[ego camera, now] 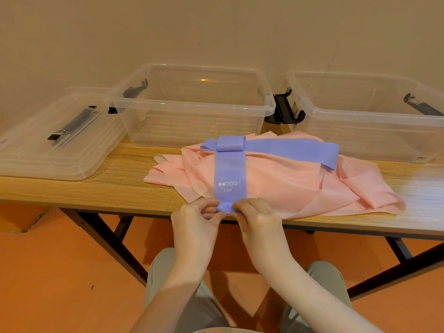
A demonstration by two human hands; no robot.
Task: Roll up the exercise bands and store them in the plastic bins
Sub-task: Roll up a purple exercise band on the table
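Purple band (230, 174) near end is pinched by both hands at the worktop (125, 179) front edge. Left hand (195, 224) grip: thumb and fingers curled on the band's left corner. Right hand (258, 222) grip: same on the right corner, fingers curled over the bunched end. Hands almost touch each other. Whether a roll has started under the fingers, cannot tell.

Band runs flat away from the hands, printed with two filled and three hollow dots and "Light". Far end folds over into a loop near the middle bin, then a second stretch goes off to the right, lying diagonally.

Purple band lies on top of the pink band (300, 186), a crumpled, wide sheet spread over worktop centre and right; its near edge hangs slightly past the front edge.

Behind: middle bin (192, 109), clear, open, nothing visible inside, black latch on the left side. Right bin (365, 116), clear, open, partly cut off by frame. Black latches sit between the two bins. Lid (55, 140), clear with dark handle, lies flat at left, beside the middle bin.

Below worktop: orange floor (60, 272), dark legs, person's knees in grey trousers.
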